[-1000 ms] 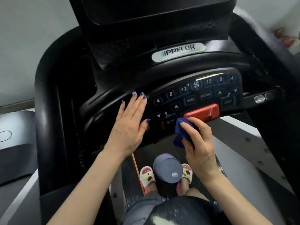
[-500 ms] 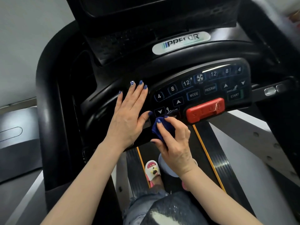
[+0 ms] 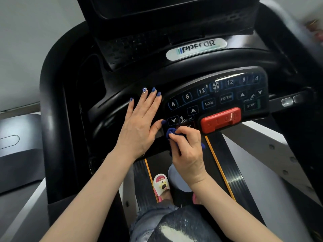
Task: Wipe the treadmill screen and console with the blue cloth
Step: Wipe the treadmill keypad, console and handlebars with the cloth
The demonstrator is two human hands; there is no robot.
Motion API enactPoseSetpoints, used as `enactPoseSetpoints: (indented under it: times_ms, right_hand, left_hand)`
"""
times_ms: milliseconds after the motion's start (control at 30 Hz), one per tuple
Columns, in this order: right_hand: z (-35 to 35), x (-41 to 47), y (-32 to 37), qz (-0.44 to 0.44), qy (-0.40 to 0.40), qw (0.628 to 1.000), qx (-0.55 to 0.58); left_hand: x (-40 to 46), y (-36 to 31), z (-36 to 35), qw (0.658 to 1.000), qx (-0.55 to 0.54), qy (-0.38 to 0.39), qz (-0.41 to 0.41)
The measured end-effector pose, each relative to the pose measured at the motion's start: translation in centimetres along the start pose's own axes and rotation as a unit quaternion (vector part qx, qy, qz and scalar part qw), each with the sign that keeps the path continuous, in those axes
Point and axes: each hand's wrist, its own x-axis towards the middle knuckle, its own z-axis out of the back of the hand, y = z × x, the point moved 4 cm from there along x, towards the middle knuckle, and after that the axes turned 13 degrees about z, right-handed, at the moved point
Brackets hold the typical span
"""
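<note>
The treadmill console (image 3: 215,98) is a black button panel with number keys, MODE, PROGRAM, START and a red stop bar (image 3: 220,119). The dark screen (image 3: 167,7) rises above it at the top of the view. My right hand (image 3: 187,151) grips the bunched blue cloth (image 3: 170,132) and presses it on the panel's lower left edge, just under the STOP button. My left hand (image 3: 141,124) lies flat with straight fingers on the black housing left of the panel, its thumb near the cloth.
A curved black handrail (image 3: 50,119) wraps the left side, and a silver grip sensor (image 3: 290,101) sits on the right bar. Below are the belt (image 3: 232,175) with orange lines, my slippered feet (image 3: 161,186) and a grey round object (image 3: 176,179).
My right hand has slid the cloth leftward along the panel's lower edge, from beside the red stop bar to under the STOP button. The left hand has stayed flat in place.
</note>
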Motion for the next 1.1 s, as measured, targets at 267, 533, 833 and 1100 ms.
enactPoseSetpoints:
  times_ms: [267, 533, 833, 1100]
  right_hand:
    - [0.3, 0.9, -0.4, 0.003, -0.005, 1.0, -0.001]
    - [0.9, 1.6, 0.0, 0.063, -0.015, 0.988, -0.141]
    - [0.3, 2.1, -0.6, 0.038, -0.008, 0.998, -0.049]
    - [-0.1, 3.5, -0.5, 0.041, -0.011, 0.998, -0.041]
  left_hand:
    - [0.1, 0.0, 0.3, 1.0, -0.01, 0.01, 0.001]
    - [0.1, 0.2, 0.5, 1.0, 0.0, 0.02, 0.0]
    - [0.1, 0.3, 0.6, 1.0, -0.011, 0.026, 0.003]
    - [-0.1, 0.1, 0.6, 1.0, -0.021, 0.014, -0.003]
